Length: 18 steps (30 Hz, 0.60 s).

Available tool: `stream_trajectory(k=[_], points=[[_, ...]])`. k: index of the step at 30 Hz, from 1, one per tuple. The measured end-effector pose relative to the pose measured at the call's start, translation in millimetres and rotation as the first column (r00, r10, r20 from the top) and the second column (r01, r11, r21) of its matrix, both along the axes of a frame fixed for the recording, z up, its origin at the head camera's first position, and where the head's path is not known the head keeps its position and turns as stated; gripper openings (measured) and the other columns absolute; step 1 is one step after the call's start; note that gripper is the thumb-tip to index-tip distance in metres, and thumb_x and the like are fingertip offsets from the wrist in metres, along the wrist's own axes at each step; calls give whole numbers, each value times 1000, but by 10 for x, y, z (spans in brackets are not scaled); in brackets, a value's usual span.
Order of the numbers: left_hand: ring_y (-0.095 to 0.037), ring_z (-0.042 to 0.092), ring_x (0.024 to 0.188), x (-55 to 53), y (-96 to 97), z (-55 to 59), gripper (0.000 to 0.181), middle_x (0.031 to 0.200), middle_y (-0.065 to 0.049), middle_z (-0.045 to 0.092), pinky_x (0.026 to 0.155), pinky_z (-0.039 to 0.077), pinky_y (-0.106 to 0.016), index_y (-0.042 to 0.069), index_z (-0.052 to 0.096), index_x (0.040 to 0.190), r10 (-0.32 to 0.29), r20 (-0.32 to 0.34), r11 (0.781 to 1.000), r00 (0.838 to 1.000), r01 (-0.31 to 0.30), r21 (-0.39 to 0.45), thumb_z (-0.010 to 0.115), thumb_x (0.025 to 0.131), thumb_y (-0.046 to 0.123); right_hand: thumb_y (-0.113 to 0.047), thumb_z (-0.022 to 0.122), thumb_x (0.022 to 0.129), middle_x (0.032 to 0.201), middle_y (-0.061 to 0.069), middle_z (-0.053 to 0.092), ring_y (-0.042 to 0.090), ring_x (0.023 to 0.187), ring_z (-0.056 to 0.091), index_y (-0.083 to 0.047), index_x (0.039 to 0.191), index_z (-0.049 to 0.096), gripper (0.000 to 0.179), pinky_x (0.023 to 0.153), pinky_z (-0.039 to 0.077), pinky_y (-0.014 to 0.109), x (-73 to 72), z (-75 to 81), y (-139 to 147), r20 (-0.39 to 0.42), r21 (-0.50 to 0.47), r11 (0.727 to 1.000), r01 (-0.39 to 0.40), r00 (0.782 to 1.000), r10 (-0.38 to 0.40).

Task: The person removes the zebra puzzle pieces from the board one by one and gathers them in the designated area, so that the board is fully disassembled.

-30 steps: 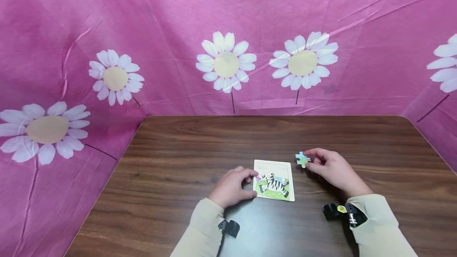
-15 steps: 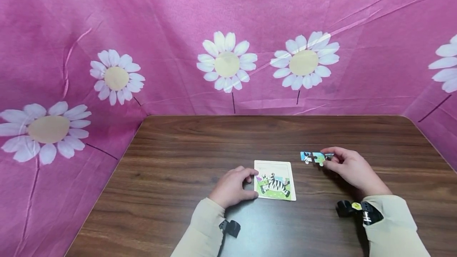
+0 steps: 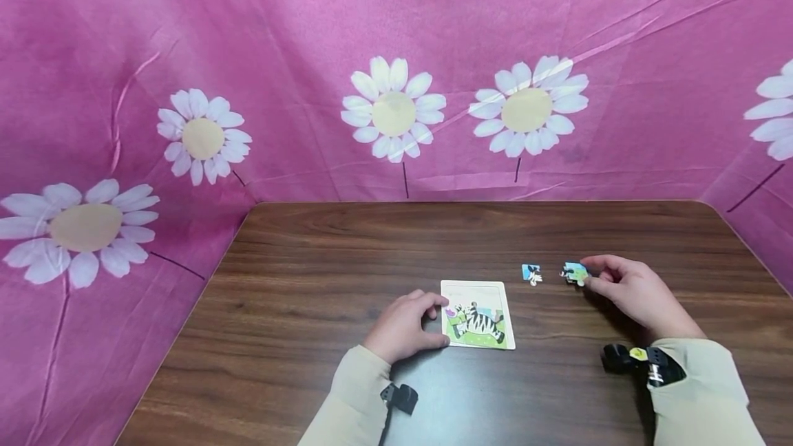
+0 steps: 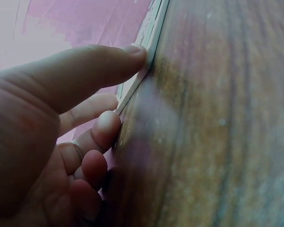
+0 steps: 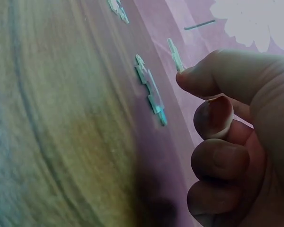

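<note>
A square jigsaw puzzle board (image 3: 473,289) with a zebra picture lies on the table, its upper part pale. At its left edge is my left hand (image 3: 405,322), thumb by the near corner and index finger farther up. In the left wrist view the thumb (image 4: 128,59) and curled fingers hold the board's edge (image 4: 154,40). To the right of the board, my right hand (image 3: 638,294) pinches a blue-green puzzle piece (image 3: 577,272) between thumb and index finger. The right wrist view shows this held piece (image 5: 175,56) raised above another piece (image 5: 149,87) on the table.
A loose puzzle piece (image 3: 531,274) with blue and black-and-white print lies between the board and my right hand. The brown wooden table (image 3: 347,239) meets a pink cloth with daisies (image 3: 297,74) at its far edge.
My right hand has moved right with the puzzle piece, away from the board. Two loose pieces that it covered now show. My left hand and the board have hardly moved.
</note>
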<state>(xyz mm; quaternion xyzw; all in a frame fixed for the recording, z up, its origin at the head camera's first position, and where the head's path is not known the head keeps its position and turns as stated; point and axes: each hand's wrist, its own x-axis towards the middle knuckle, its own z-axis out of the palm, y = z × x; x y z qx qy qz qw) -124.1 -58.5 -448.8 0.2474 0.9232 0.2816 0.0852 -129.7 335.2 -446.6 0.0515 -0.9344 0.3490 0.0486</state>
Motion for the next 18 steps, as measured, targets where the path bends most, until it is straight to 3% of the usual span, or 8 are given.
stream_trajectory(k=[18], points=[[-4, 48, 81, -25, -3, -24, 54, 90, 13, 51, 74, 39, -23, 23, 67, 123, 6, 11, 1000, 1000, -6, 1, 87, 73, 35, -16, 66, 95, 74, -2, 55, 6, 62, 45, 1, 121, 64, 31, 59, 33, 27, -25, -48, 381, 96, 94, 995, 29, 995, -38]])
